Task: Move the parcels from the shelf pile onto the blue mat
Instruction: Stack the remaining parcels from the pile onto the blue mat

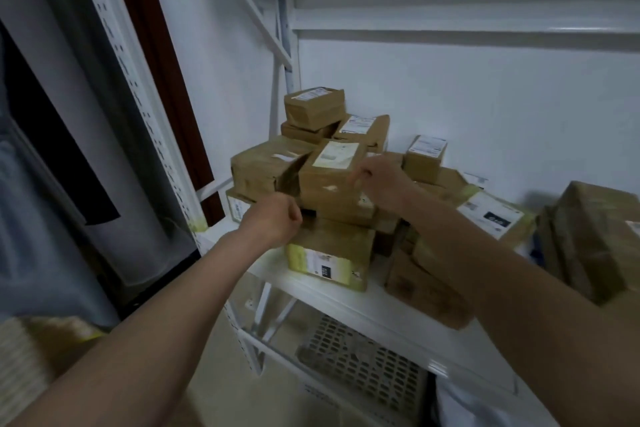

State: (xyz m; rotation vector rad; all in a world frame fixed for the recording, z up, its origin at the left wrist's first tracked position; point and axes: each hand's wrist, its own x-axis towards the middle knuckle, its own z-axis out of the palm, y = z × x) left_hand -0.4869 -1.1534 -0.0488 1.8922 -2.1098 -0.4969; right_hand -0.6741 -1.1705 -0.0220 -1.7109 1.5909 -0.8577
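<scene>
Brown taped cardboard parcel with white label (334,175): atop pile on white metal shelf (349,302). Right hand (384,180) grips its right edge; left hand (273,220), fingers curled, holding nothing visible. Probably light, stiff; hold both sides.

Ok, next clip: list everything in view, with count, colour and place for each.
parcels: over a dozen, exact count unclear, brown with white labels, piled on the shelf
large wrapped parcel: one, brown, right edge of the shelf
shelf: one, white metal, against the white wall
perforated crate: one, grey, on the level below
blue mat: not in view
left hand: one, fingers curled at the pile's front-left; too blurred to tell whether it grips anything
right hand: one, fingers on the right side of the middle parcel
</scene>
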